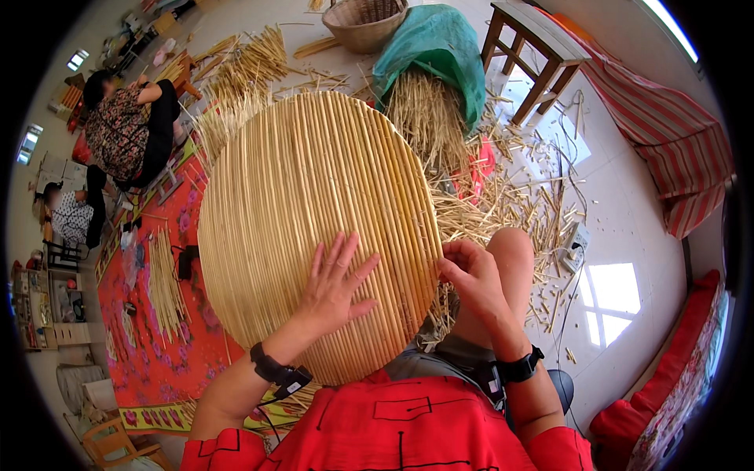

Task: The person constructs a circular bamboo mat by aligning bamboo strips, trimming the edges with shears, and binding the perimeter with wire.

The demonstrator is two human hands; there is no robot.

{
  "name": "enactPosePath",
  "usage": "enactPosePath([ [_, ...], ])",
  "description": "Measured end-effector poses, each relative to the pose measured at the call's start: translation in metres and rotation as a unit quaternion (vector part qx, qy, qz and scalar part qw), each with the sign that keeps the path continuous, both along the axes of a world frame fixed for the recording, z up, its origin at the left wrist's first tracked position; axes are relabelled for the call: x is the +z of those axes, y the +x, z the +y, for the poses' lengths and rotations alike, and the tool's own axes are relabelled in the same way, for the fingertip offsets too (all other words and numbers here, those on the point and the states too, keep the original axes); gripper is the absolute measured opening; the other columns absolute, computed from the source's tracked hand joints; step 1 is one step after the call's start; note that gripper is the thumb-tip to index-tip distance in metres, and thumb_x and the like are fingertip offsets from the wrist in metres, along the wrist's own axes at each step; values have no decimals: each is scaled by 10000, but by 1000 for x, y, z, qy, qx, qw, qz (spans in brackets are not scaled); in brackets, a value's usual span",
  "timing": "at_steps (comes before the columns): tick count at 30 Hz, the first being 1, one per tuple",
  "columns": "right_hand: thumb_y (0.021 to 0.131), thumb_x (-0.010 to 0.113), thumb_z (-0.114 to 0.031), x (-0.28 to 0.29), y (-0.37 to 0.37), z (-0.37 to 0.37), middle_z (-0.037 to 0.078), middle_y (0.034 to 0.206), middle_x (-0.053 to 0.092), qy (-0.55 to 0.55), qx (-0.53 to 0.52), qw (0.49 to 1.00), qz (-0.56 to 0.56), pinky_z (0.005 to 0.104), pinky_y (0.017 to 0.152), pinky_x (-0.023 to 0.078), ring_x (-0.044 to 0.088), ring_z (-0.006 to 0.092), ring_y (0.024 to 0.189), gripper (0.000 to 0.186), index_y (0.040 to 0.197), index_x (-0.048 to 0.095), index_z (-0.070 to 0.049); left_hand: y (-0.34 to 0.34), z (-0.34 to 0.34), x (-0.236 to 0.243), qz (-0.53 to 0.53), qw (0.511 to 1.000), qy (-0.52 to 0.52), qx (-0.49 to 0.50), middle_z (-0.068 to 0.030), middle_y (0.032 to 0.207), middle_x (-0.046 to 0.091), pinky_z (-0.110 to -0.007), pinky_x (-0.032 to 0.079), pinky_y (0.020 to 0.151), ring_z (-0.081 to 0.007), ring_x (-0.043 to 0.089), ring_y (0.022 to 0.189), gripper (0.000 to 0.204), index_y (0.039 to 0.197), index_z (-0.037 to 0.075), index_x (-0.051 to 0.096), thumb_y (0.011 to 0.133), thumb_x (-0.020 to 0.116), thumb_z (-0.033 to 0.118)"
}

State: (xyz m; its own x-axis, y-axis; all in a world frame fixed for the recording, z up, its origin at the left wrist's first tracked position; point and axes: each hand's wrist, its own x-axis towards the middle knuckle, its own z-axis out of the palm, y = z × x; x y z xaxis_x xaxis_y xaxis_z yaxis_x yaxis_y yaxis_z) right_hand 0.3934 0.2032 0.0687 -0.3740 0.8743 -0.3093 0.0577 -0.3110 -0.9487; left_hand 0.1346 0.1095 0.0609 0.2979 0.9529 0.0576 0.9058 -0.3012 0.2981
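Note:
A large round mat of straw stalks [306, 180], laid side by side, rests across my lap. My left hand [331, 292] lies flat on its lower middle, fingers spread over the stalks. At the mat's right rim, my right hand [473, 281] pinches the edge between thumb and fingers. Whether a loose stalk end is also in that pinch is too small to tell. The stalks run lengthwise away from me, and those on the right look thicker and darker yellow.
Beyond the mat, a green sack [448, 47] spills straw; a wicker basket [363, 25] and wooden stool [542, 55] stand nearby. Cut straw litters the floor around a power strip [577, 245]. A red floral cloth [133, 314] lies left. Two people [118, 141] sit farther left.

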Motion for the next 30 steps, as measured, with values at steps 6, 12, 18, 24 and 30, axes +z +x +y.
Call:
enactPosePath([
  [6, 854, 659, -45, -4, 0, -1, 63, 918, 662, 26, 14, 1000, 9, 237, 753, 524, 629, 100, 824, 230, 1051, 588, 50, 0, 0, 0, 8, 1000, 2, 1, -154, 1582, 108, -592, 141, 1137, -360, 119, 1456, 835, 1486, 246, 315, 780, 707, 459],
  [12, 867, 653, -28, 1, -2, -2, 61, 904, 659, 16, 20, 1000, 6, 237, 748, 523, 624, 98, 825, 233, 1072, 576, 50, 0, 0, 1, 2, 1000, -9, 1, -146, 1582, 109, -587, 118, 1144, -352, 101, 1460, 813, 1485, 249, 317, 796, 694, 464],
  [18, 877, 641, -20, -4, 1, 0, 63, 903, 658, 15, 27, 1000, 1, 241, 745, 521, 620, 99, 827, 223, 1078, 575, 52, 1, 1, 1, 6, 1000, -18, 0, -143, 1589, 83, -570, 78, 1153, -347, 57, 1467, 782, 1479, 217, 346, 818, 657, 498],
  [24, 885, 635, -16, 0, 1, 1, 65, 931, 654, 1, 39, 999, 18, 239, 773, 514, 617, 100, 855, 240, 1103, 561, 52, 1, 1, 2, 5, 1000, -21, 1, -149, 1588, 84, -572, 81, 1151, -350, 62, 1466, 792, 1482, 216, 338, 814, 666, 487],
  [30, 895, 621, -12, -6, 4, 3, 62, 954, 647, -20, 48, 998, 46, 240, 788, 513, 617, 105, 879, 232, 1110, 555, 45, 1, 1, 1, 20, 1000, -21, 2, -146, 1587, 83, -585, 104, 1147, -346, 87, 1463, 813, 1491, 256, 299, 807, 674, 484],
])
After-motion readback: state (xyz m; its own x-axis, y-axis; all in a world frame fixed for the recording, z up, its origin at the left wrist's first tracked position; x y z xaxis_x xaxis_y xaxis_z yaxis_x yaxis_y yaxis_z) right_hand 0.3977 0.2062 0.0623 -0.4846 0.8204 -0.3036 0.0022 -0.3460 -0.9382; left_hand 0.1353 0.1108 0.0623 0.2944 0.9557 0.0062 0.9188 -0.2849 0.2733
